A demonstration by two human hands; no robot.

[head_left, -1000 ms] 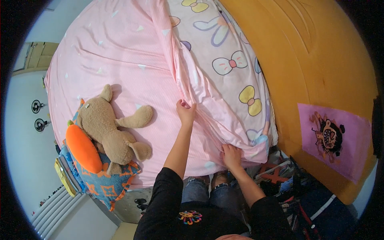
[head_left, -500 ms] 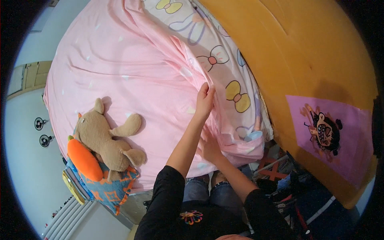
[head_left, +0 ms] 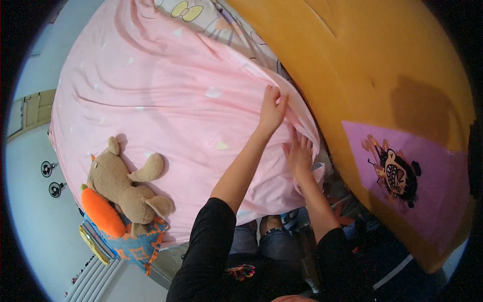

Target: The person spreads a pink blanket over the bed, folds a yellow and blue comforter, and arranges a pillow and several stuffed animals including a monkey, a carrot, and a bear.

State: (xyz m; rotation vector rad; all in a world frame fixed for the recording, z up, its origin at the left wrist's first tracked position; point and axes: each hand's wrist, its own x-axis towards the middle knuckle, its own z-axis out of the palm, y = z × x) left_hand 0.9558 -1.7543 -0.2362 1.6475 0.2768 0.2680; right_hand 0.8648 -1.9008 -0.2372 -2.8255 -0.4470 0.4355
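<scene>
A pink sheet (head_left: 166, 105) with small pale triangles is spread over the bed. My left hand (head_left: 273, 109) is closed on the sheet near its right edge, with a fold pinched in the fingers. Nearer to me, my right hand (head_left: 300, 153) lies open on the sheet's right border, fingers spread over the cloth. Beyond the left hand, a strip of white patterned bedding (head_left: 211, 25) with bows shows between the sheet and the orange-brown board.
A tan plush toy (head_left: 123, 181), an orange carrot-shaped plush (head_left: 103, 212) and a blue-orange cushion (head_left: 136, 246) lie at the left edge of the bed. The orange-brown board (head_left: 322, 65) on the right bears a purple picture (head_left: 417, 176). Dark clutter fills the lower right.
My left hand has drawn the sheet's edge rightward, covering most of the patterned bedding. My right hand has moved right and now lies spread on the sheet's border.
</scene>
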